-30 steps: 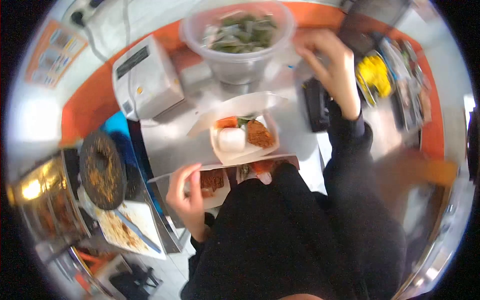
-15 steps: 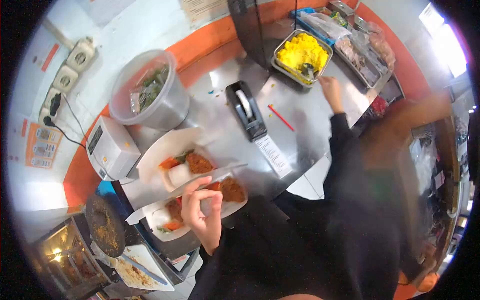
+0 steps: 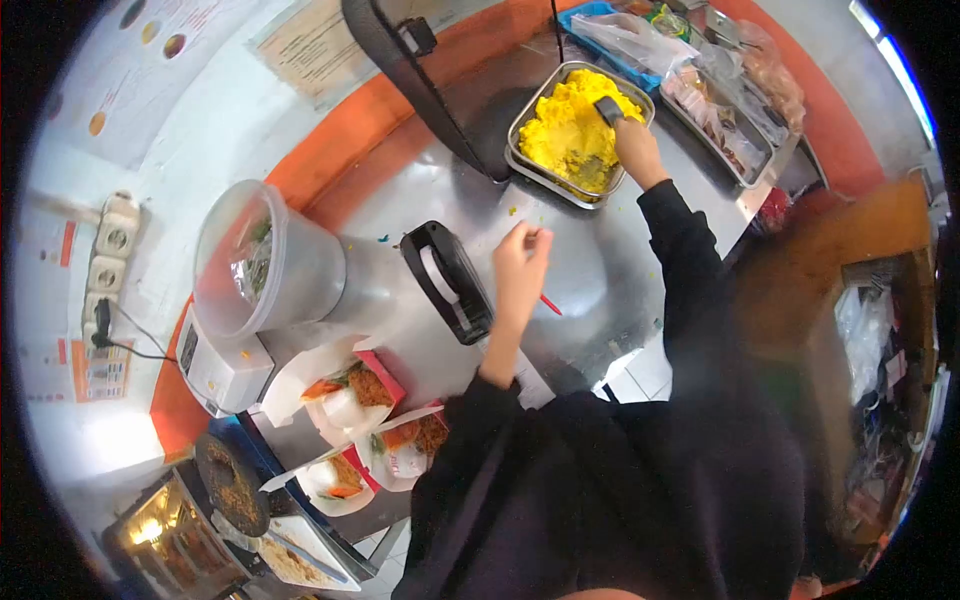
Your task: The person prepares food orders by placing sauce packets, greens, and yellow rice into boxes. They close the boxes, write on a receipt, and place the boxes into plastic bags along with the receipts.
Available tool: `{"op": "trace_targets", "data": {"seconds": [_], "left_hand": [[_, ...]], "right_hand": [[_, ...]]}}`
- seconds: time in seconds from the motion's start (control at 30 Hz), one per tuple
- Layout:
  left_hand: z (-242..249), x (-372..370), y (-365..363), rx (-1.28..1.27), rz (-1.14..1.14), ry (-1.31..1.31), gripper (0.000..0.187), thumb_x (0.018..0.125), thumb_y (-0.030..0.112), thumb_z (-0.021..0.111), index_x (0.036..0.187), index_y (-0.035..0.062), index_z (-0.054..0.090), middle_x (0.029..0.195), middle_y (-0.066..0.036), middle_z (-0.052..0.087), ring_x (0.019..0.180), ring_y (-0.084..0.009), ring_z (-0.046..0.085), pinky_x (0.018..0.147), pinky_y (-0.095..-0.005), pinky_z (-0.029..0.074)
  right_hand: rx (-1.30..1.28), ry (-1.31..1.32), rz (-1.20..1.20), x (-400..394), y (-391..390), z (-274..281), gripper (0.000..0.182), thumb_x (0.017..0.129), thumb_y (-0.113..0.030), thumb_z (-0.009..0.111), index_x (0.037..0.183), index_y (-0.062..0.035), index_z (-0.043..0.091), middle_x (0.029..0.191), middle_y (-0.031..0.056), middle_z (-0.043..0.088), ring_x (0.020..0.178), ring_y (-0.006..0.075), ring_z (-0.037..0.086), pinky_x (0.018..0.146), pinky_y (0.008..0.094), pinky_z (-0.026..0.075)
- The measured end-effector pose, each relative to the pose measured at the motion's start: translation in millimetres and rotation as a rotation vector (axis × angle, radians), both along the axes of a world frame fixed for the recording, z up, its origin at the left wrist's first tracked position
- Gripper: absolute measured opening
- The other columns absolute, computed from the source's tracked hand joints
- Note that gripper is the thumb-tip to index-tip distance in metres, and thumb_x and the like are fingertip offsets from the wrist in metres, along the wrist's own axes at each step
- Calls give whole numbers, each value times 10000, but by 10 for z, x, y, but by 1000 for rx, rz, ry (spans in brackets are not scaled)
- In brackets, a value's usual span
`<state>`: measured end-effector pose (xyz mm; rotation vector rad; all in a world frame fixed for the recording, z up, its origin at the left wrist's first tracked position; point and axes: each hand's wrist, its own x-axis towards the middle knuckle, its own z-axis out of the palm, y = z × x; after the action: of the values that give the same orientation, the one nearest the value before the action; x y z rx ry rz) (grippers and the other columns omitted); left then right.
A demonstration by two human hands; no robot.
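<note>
right hand (image 3: 636, 140) gripping scoop (image 3: 607, 110), bowl hidden in yellow rice (image 3: 570, 130)

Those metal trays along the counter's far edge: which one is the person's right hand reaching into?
The tray of yellow food, the one nearest the tape dispenser. The right hand is over it, on a dark utensil; the trays further right hold darker, wrapped items.

No text, label, brand or number can be read. The pale paper sheet (image 3: 315, 50) on the white wall, the orange-and-white sticker (image 3: 85, 375) beside the wall sockets, and the white slip (image 3: 530, 375) on the steel bench (image 3: 590, 270) all carry print, too small and blurred to make out.
</note>
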<state>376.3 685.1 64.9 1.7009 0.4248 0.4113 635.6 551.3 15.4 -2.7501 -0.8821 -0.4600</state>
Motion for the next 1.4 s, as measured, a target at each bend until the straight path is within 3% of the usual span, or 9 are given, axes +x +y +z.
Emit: {"op": "trace_targets", "data": {"seconds": [0.1, 0.4, 0.6, 0.83, 1.1, 1.2, 1.27, 1.33, 1.4], "left_hand": [[-596, 728, -294, 98, 65, -55, 171, 803, 126, 591, 838, -12, 497, 717, -97, 596, 594, -164, 587, 530, -272, 462], [-960, 1231, -354, -71, 126, -17, 184, 716, -6, 648, 807, -27, 489, 678, -94, 575, 575, -148, 577, 447, -264, 479], [-1070, 1312, -249, 92, 145, -66, 196, 691, -41, 648, 784, -25, 476, 650, -97, 572, 533, -137, 572, 418, -242, 476], [-1027, 1316, -247, 43, 156, -44, 212, 674, -47, 659, 749, -15, 463, 630, -86, 564, 532, -123, 563, 422, -234, 466], [-921, 1284, -281, -48, 169, -2, 227, 672, -49, 660, 739, 7, 451, 617, -50, 534, 533, -102, 545, 430, -224, 466], [-929, 1286, -288, -58, 189, -19, 233, 674, -53, 658, 743, 8, 444, 630, -50, 535, 540, -103, 545, 429, -225, 470], [-899, 1267, -284, -74, 197, -21, 238, 674, -55, 657, 751, 7, 440, 636, -52, 535, 543, -104, 545, 427, -226, 472], [-861, 1243, -307, -108, 220, -34, 253, 675, -55, 659, 777, 1, 434, 644, -60, 538, 547, -109, 548, 424, -228, 475], [-872, 1252, -327, -105, 238, -20, 259, 674, -59, 659, 789, -2, 434, 647, -64, 540, 549, -110, 550, 423, -228, 475]], "right_hand": [[-290, -154, -60, -75, 148, -92, 74, 725, -64, 510, 727, -42, 580, 689, 107, 575, 615, 228, 613, 522, 318, 504], [-436, 66, 254, -450, 211, -188, 92, 658, -107, 565, 628, -69, 643, 650, 100, 598, 600, 241, 601, 540, 316, 489], [-440, 256, 399, -340, 107, 62, 111, 686, -125, 569, 705, -45, 644, 626, 144, 590, 636, 276, 608, 553, 378, 483], [-57, 597, 601, -18, -18, 49, 151, 752, -114, 540, 838, -20, 621, 711, 175, 598, 669, 341, 584, 619, 392, 462], [270, 1422, 271, 107, -94, -28, 256, 884, -150, 454, 692, -19, 561, 514, -13, 427, 444, 58, 356, 417, 225, 279], [579, 1646, 126, 41, -77, 31, 268, 902, -151, 434, 717, -7, 564, 515, -29, 427, 420, 56, 311, 396, 225, 230], [581, 1638, 174, 233, -110, -104, 204, 874, -132, 468, 834, 9, 610, 505, 7, 448, 427, 79, 395, 403, 242, 300], [284, 666, 381, 308, -108, -130, 161, 826, -98, 499, 858, 11, 614, 525, 80, 513, 476, 153, 531, 441, 284, 390], [51, 435, 402, 225, -37, -210, 132, 793, -103, 510, 808, -8, 601, 553, 94, 537, 508, 191, 555, 455, 305, 415]]}}
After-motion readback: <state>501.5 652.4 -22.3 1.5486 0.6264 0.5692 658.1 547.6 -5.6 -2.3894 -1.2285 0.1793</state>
